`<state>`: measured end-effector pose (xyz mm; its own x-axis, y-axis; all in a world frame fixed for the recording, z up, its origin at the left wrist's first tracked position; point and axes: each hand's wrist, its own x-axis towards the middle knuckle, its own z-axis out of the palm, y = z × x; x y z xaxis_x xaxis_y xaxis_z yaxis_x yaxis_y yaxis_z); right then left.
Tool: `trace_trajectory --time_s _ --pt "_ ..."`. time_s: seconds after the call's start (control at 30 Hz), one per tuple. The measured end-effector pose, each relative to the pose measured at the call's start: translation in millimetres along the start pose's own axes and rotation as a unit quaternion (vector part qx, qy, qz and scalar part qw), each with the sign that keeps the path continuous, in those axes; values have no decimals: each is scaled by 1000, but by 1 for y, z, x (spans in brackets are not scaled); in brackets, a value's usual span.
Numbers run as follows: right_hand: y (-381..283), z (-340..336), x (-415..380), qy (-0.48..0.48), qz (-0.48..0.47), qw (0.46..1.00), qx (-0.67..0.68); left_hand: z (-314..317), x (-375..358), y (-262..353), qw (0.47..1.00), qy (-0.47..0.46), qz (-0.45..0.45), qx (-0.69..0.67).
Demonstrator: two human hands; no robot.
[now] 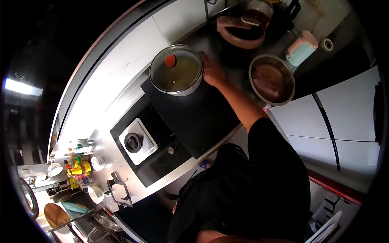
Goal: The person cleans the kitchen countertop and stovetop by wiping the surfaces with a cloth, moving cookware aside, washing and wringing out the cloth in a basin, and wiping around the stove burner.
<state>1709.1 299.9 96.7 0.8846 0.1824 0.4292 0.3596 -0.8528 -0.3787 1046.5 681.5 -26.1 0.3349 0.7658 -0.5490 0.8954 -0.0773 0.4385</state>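
Note:
My right hand (213, 72) reaches out to the right side of a pot (188, 91), its fingers closed at the rim where a side handle would be; the handle itself is hidden. A glass lid (184, 67) with an orange knob (170, 60) covers the pot, and pale yellowish contents show through it. The pot rests at the far end of a flat black panel (190, 117) beside the gas burner. My left hand is not visible; only a small patch of skin shows at the edge of my black clothing.
A steel basin (259, 95) holding reddish contents stands right of my arm. Behind it are a pink and mint kettle (302, 48) and a pink-rimmed appliance (243, 42). Left lie a burner (133, 142), a metal rack (118, 191) and several bottles (80, 168).

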Motion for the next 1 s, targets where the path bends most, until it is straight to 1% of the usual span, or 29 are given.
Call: trace_trajectory --time_s 0.07,0.1,0.17,0.2,0.23,0.3,0.37,0.4,0.47,0.5,0.53,0.57,0.6,0.63,0.7,0.73,0.8,0.83,0.9,1.0 --pt "13 12 10 39 -65 992 99 0 -10 0 1000 3 -5 2" --pt "12 14 1 30 -66 992 107 2 -13 1 1000 6 -7 5" --pt "15 7 -7 50 -109 992 43 5 -20 1 1000 7 -14 2" --pt "-2 -17 -24 10 -68 995 70 7 -24 0 1000 7 -18 2" --pt "-12 -30 -43 5 -76 995 70 11 -27 -2 1000 9 -24 0" --pt "-30 -50 -86 -57 -63 995 -47 17 -32 -8 999 12 -40 3" --pt "-48 -58 -131 -96 -115 989 11 25 -39 -14 998 19 -60 5" --pt "-64 -65 -148 -121 -138 983 14 31 -41 -12 997 24 -75 8" --pt "-98 -68 -172 -148 -166 975 29 42 -50 1 992 56 -111 9" --pt "-113 -63 -174 -152 -173 972 41 46 -54 6 986 90 -140 16" --pt "-126 -58 -167 -151 -186 969 58 44 -59 9 986 88 -143 9" --pt "-138 -47 -160 -151 -193 968 56 40 -63 12 990 67 -123 -16" --pt "-148 -30 -149 -130 -207 968 65 39 -64 13 993 47 -103 -42" --pt "-159 -13 -138 -109 -221 966 75 41 -63 5 992 48 -106 -49" --pt "-184 20 -111 -113 -226 966 51 47 -58 -28 990 33 -52 -129" --pt "-195 36 -96 -112 -232 965 53 45 -60 -31 989 37 -54 -135" --pt "-214 67 -69 -63 -206 975 50 34 -69 -38 989 -4 -76 -129" --pt "-222 85 -55 -34 -181 981 55 33 -75 -41 988 1 -78 -134" --pt "-231 112 -23 -16 -135 990 44 33 -92 -49 984 59 -82 -145" --pt "-237 150 25 6 -24 999 -38 35 -112 -69 983 92 -109 -113"
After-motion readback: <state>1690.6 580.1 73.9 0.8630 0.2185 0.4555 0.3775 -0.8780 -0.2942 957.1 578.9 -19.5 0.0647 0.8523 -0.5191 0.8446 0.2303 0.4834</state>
